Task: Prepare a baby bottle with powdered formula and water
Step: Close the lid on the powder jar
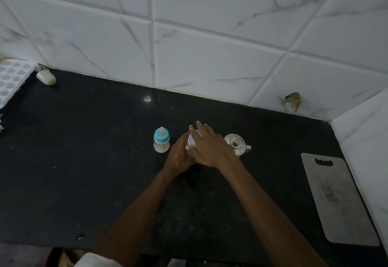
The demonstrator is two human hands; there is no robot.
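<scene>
Seemingly opening the white round formula tin [192, 139] just right of the teal-collared baby bottle [161, 140] on the black tabletop [84, 161], with left hand [180, 155] gripping its side and right hand [210, 147] clasping its lid; next, twisting it free.

Noted baby bottle [161, 140] upright: teal collar, clear teat, pale body. Just right of it stood a white container [192, 139], largely hidden. A steel kettle [237, 143], lid on, sat close at the container's right
</scene>
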